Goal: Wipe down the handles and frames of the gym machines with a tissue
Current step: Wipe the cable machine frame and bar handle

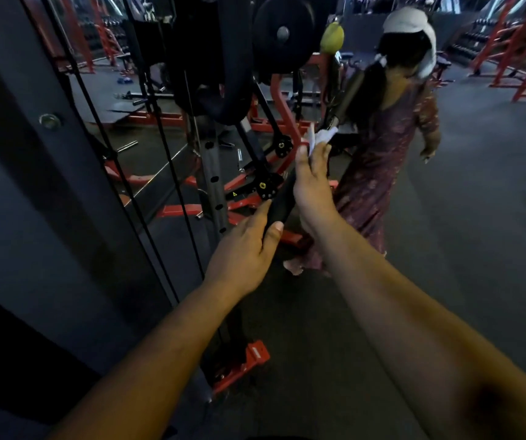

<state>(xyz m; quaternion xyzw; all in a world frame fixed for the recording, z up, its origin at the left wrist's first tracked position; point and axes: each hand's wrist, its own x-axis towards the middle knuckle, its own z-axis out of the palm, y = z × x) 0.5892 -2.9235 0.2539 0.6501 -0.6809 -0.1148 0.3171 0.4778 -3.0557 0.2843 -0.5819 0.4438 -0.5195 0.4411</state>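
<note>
Left hand [249, 249] gripping the black handle [282, 198] near its end, right hand [314, 182] pinching a white tissue [322, 138] against it, fingertips hidden, dim gym blurring the far bar.

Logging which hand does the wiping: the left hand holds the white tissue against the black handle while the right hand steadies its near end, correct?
Not quite: the head view shows the right hand holding the white tissue, while the left hand steadies the near end of the black handle.
</note>
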